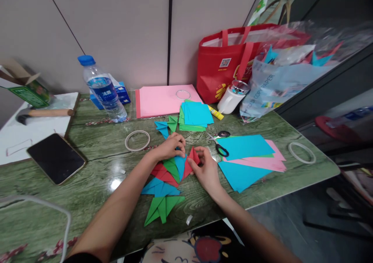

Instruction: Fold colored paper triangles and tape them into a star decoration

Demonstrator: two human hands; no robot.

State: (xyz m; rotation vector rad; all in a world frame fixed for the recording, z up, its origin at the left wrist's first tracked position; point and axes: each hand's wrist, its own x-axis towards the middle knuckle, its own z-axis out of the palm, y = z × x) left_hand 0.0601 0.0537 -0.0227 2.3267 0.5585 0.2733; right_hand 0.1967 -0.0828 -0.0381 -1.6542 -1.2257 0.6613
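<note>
My right hand [206, 170] pinches a red folded paper piece [194, 156] between thumb and fingers; its pointed tip stands up. Close on its left, my left hand [171, 146] has its fingers curled down on the top of a blue folded paper piece [180, 165], partly hiding it. That blue piece overlaps a green folded piece [171, 169] and red folded pieces [163, 173]. Nearer to me lie another blue folded piece [160, 187] and a green one [163, 208]. Beyond my left hand are a small blue fold [162, 127] and a green fold [173, 123].
Scissors [222, 150] rest by blue and pink sheets [247, 146] at right. Tape rolls [137, 141] lie on both sides. Behind are square papers [198, 113], a glue stick [216, 113], a white mug [231, 99] and a water bottle [105, 90]. A phone [56, 158] lies left.
</note>
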